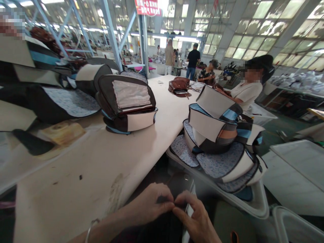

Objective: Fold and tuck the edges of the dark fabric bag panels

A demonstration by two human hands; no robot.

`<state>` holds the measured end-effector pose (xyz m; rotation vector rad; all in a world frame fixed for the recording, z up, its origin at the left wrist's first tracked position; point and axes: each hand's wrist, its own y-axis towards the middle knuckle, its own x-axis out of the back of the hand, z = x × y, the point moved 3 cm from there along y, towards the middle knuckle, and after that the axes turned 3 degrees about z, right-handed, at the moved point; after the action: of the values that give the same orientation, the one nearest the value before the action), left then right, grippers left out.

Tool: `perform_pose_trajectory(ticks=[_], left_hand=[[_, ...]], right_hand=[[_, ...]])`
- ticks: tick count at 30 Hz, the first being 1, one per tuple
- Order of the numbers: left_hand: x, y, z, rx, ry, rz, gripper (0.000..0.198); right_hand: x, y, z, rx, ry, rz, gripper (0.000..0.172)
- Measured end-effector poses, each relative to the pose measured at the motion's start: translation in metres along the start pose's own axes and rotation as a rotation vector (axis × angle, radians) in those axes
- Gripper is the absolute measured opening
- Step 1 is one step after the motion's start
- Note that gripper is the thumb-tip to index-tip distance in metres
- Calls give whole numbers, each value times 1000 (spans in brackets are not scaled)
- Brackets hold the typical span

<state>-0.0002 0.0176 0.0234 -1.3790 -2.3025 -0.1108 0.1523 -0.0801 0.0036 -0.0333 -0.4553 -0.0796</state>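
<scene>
My left hand (152, 204) and my right hand (193, 214) meet at the bottom middle of the head view, fingertip to fingertip. Thumb and forefinger are pinched on each, and whatever lies between them is too small and dark to make out. Beneath and behind the fingers is a dark piece with a pale edge (189, 210), blurred and partly covered by my right hand. To the left of my hands runs the cream worktable (96, 179). Right of them, a pale plastic bin (264, 202) holds a heap of unfinished bag parts (222, 162) with patterned lining.
On the table stand a dark bag body (134, 94) and, further back, a brown leather bag (179, 85). More bag pieces (68, 98) pile up at the left. A seated co-worker (249, 87) is beyond the bin. A second bin (291, 222) sits lower right.
</scene>
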Motion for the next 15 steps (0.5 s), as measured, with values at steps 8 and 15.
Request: perform_pose_trajectory(ticks=[8,15], left_hand=[[-2,-12,0,-114,-4,-126,14],[-17,-26,-7,-544,564,-199,19]], right_hand=[[-2,-2,-4,243,54,-37,3],[13,4,5,-86,22,222,31]])
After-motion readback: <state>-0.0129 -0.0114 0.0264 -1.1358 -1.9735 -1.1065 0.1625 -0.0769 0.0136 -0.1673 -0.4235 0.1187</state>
